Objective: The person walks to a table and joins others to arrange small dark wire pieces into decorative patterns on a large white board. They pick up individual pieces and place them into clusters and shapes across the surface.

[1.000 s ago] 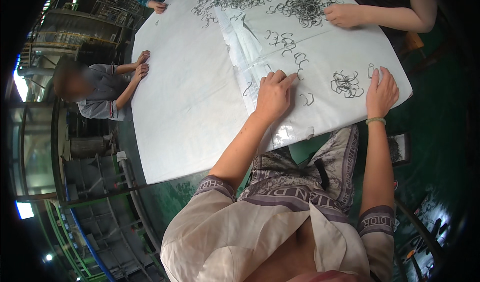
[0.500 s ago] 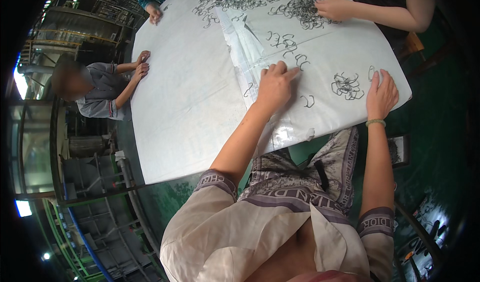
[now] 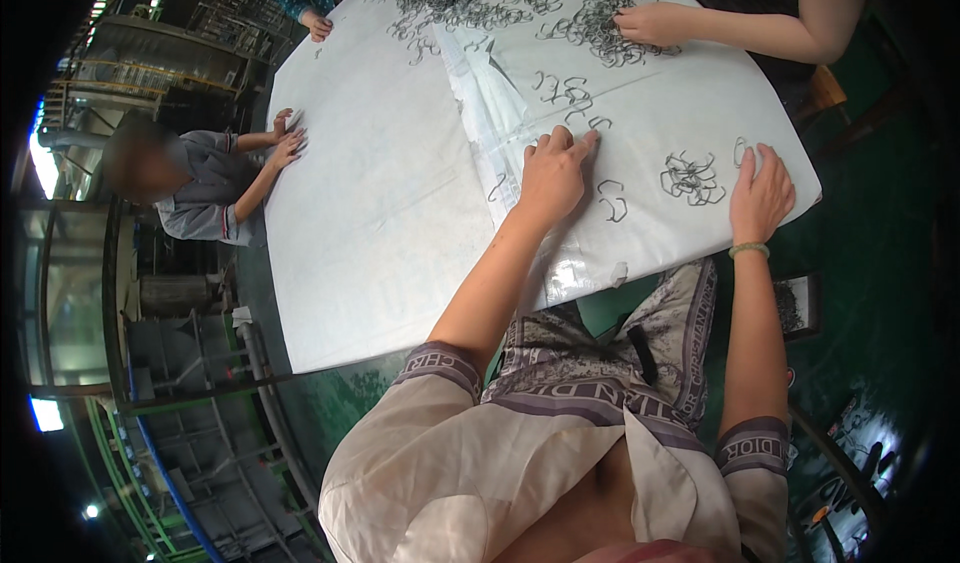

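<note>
The person's left hand [image 3: 553, 175] rests on the table with its index finger stretched toward one o'clock and its other fingers folded under; I cannot tell whether they close on anything. Just off that fingertip, at about one o'clock, lies a dark, thin, curved wire hook [image 3: 600, 123]; contact is too fine to confirm, and its long axis is too small to read. The left hand is clearly the nearer one to it.

From the same fingertip, a loose string of dark bent wire hooks [image 3: 568, 91] spreads toward eleven o'clock, and a pair of C-shaped dark wire hooks [image 3: 612, 201] sits between five and six.

At four o'clock, between the hands, is a small tangled cluster of dark wire hooks [image 3: 692, 178]. It lies between nine and ten o'clock from the right hand [image 3: 762, 201], which lies flat with fingers loosely apart, nothing seen in them. A narrow oval wire loop [image 3: 740, 151] is just beside its fingertips, long axis running roughly twelve to six.

Farther out, toward half past twelve from the left hand, a co-worker's hands [image 3: 652, 23] work at a dense heap of dark hooks [image 3: 598, 31] on the white-covered table [image 3: 370, 223].
</note>
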